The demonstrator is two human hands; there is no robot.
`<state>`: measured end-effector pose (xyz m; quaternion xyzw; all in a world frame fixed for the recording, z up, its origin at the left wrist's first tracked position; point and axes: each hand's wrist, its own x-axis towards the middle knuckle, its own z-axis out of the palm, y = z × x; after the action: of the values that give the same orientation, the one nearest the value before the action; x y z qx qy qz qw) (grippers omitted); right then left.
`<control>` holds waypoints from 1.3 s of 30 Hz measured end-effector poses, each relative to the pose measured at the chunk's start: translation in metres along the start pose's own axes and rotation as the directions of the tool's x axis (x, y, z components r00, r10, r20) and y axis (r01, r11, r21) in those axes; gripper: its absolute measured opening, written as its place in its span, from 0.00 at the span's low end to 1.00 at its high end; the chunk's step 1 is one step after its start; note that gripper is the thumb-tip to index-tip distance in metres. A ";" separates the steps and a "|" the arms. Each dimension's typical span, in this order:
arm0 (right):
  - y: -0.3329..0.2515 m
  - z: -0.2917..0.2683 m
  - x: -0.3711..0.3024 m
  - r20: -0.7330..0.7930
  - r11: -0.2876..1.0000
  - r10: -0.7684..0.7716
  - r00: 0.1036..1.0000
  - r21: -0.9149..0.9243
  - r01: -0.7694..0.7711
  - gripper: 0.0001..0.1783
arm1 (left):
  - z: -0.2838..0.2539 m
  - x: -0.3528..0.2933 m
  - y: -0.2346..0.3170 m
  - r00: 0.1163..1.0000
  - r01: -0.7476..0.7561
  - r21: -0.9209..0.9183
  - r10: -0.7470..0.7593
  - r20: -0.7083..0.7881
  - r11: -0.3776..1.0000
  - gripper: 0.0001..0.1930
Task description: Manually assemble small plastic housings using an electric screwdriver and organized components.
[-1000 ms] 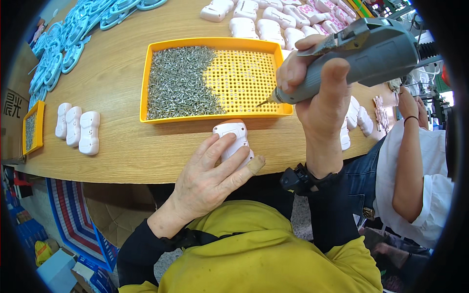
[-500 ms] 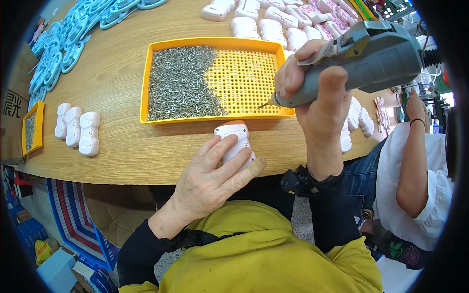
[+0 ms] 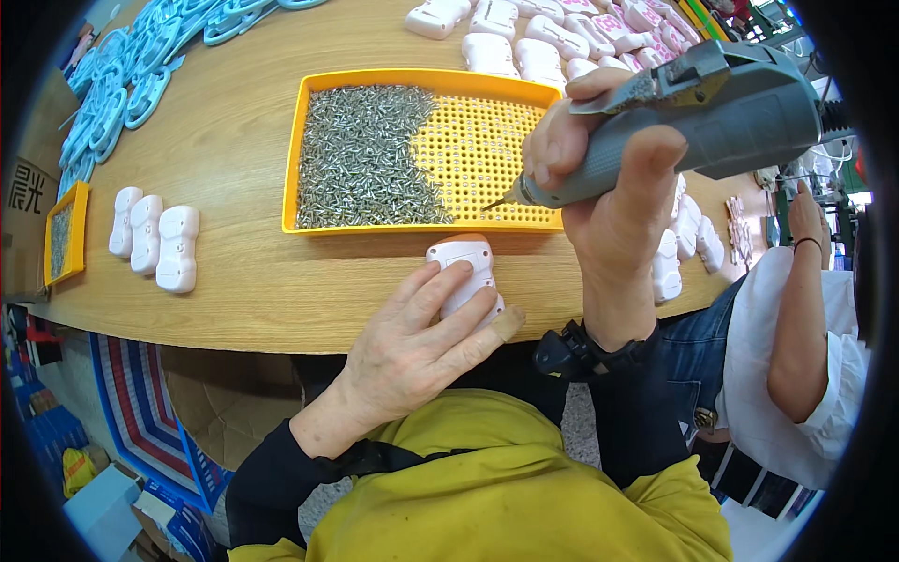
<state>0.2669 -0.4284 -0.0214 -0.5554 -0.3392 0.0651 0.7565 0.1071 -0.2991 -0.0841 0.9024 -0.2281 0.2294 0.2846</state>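
Note:
My left hand [image 3: 403, 342] grips a white plastic casing [image 3: 465, 272] with screw holes, holding it at the table's near edge. Its fingers lie across the casing, and one fingertip is wrapped in a tan covering. In my right hand [image 3: 613, 197] is a grey electric screwdriver [image 3: 721, 122], tilted down to the left. The thin bit points at the holed part of a yellow tray [image 3: 292, 187]; whether it touches a screw I cannot tell. Loose silver screws [image 3: 365, 155] fill the tray's left side, and some sit in the holes.
Three white casings [image 3: 176, 248] stand in a row at left, beside a small yellow screw tray [image 3: 81, 234]. Blue plastic parts [image 3: 122, 84] are heaped far left. More white casings [image 3: 492, 54] and pink-patterned ones lie at the back. At right, a co-worker's arm [image 3: 796, 347] is close.
The screwdriver bit has shifted a little to the left over the tray's holes. My left hand still holds the casing. The whole view has swung slightly, moving the table things rightward.

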 end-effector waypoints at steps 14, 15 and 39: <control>-0.003 0.010 0.003 -0.005 0.991 0.032 0.999 -0.133 -0.032 0.41 | -0.001 0.001 -0.001 1.000 -0.001 0.001 0.001 -0.010 1.000 0.21; -0.004 0.011 0.003 -0.003 0.989 0.024 1.000 -0.149 -0.024 0.40 | -0.001 0.001 -0.001 1.000 0.001 0.001 -0.001 -0.011 1.000 0.21; 0.001 -0.030 -0.031 -0.166 0.986 0.116 0.979 0.138 -0.094 0.30 | -0.019 -0.001 0.016 0.991 -0.061 0.251 0.090 -0.102 0.966 0.12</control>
<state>0.2614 -0.4671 -0.0408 -0.5259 -0.2373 0.0784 0.8130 0.0926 -0.2984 -0.0638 0.9072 -0.2156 0.3171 0.1731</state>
